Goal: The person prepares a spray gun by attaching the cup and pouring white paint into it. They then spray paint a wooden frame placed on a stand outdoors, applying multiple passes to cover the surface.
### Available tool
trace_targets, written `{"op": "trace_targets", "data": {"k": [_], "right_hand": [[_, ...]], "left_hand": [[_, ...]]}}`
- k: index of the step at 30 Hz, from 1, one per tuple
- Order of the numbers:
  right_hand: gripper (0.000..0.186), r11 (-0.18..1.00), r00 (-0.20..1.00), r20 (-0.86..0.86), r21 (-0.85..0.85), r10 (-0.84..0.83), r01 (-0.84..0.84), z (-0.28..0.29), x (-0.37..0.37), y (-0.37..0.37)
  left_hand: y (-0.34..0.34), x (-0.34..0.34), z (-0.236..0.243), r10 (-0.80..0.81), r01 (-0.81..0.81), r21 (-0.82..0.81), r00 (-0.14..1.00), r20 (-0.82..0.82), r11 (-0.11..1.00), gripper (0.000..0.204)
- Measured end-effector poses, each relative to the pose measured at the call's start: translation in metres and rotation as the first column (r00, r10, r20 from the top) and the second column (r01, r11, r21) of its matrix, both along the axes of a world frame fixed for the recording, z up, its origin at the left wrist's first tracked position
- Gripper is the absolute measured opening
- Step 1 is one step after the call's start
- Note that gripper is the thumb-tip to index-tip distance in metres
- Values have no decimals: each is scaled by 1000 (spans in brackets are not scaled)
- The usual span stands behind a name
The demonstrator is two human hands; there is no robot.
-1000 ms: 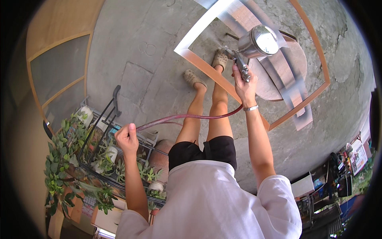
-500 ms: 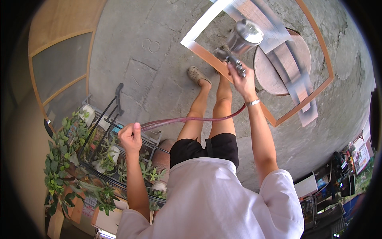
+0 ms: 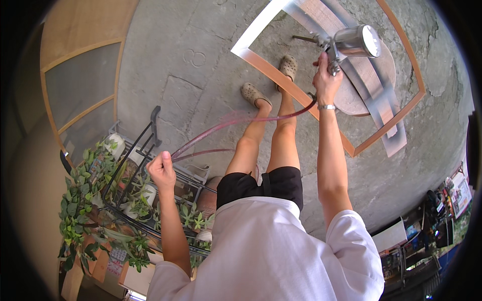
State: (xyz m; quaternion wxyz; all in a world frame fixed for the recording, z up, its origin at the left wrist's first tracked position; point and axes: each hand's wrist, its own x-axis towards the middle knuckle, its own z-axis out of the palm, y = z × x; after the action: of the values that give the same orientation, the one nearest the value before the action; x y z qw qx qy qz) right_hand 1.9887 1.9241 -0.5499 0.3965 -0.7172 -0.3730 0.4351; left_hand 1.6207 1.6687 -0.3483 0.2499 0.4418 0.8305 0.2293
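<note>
My right hand (image 3: 327, 85) grips the handle of a spray gun (image 3: 354, 42) with a shiny metal cup, over a rectangular wooden frame (image 3: 278, 78). White covers the frame's upper-left side, while the other visible sides look orange-brown. From the gun, a dark red hose (image 3: 208, 129) curves across my legs to my left hand (image 3: 162, 170), which is closed around it. Under the frame, a round pale top (image 3: 350, 97) bears a board (image 3: 384, 108) streaked with grey and white. Part of that top is hidden by the gun and my hand.
Potted plants (image 3: 80, 195) and a black metal rack (image 3: 143, 143) stand at my left. Farther left is a wood-edged panel (image 3: 83, 78). Rough concrete floor (image 3: 186, 60) lies around my feet. Assorted items (image 3: 427, 220) are at the lower right.
My right hand and the spray gun have moved right, and the gun has turned so its cup points right. The hose now arches higher between my hands. My left hand stays closed on it.
</note>
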Motion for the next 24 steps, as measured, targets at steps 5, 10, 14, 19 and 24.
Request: {"op": "trace_targets", "data": {"k": [5, 10, 14, 19, 24], "right_hand": [[24, 955, 962, -22, -114, 274, -274, 9, -5, -61], [24, 840, 854, -107, -158, 508, -519, 32, -4, -90], [25, 858, 866, -67, -113, 496, -501, 30, 7, -56], [31, 926, 923, 81, -74, 376, -370, 4, 35, 41], [40, 973, 966, 114, -32, 231, -229, -13, 69, 141]], "left_hand": [[2, -5, 4, -62, 61, -14, 997, -51, 998, 45], [14, 3, 7, -125, 124, -30, 990, -60, 992, 45], [31, 18, 6, -153, 151, -45, 986, -64, 988, 45], [53, 40, 5, -124, 125, -55, 992, 19, 991, 46], [85, 66, -3, -118, 123, -51, 990, 77, 991, 48]]}}
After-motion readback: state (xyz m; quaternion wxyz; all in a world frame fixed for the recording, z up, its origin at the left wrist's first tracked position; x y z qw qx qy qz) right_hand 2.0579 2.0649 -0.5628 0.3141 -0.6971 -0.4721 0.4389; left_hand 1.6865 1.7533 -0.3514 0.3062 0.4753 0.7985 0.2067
